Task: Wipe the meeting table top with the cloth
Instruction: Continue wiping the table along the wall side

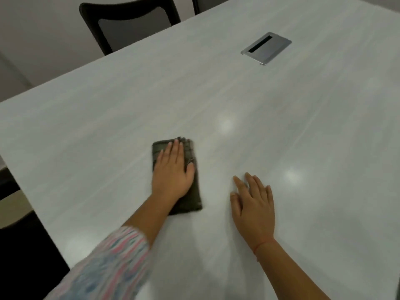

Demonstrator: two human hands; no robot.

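Pressing down with straight, close-set fingers, the left hand point(173, 172) covers the middle of the dark olive folded cloth point(187, 203). The cloth's long axis runs from 6 to 12 o'clock, leaning slightly toward 11. The right hand point(253, 205) lies spread and empty on the pale grey streaked desk point(216, 94), just beside the cloth at its 3 o'clock, so the left hand is likely the one wiping. Bare desk stretches toward 12 and 1 o'clock, where a silver rectangular metal cable hatch point(266, 48) sits well apart. A black chair point(129, 20) stands at 11 o'clock.
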